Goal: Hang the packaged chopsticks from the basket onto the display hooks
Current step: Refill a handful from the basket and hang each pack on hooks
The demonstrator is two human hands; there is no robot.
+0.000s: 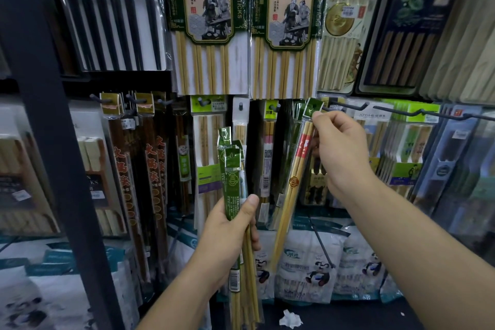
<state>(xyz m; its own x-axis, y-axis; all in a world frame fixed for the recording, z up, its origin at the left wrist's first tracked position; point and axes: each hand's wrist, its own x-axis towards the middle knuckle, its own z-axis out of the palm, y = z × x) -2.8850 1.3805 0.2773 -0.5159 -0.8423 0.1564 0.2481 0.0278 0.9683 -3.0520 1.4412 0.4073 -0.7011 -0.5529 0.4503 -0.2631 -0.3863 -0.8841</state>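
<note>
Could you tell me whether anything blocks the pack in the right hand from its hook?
Nothing visible does. The right hand pinches the pack by its green header right at the black hook, whose visible length is bare. Matching packs hang just left of it.

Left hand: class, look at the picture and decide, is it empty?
No, the left hand grips a bundle of green-wrapped chopstick packs, while the right hand pinches a single pack.

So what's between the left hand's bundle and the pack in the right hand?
Head view: between the bundle and the held pack, only a hung pink-banded chopstick pack on the display behind.
</note>
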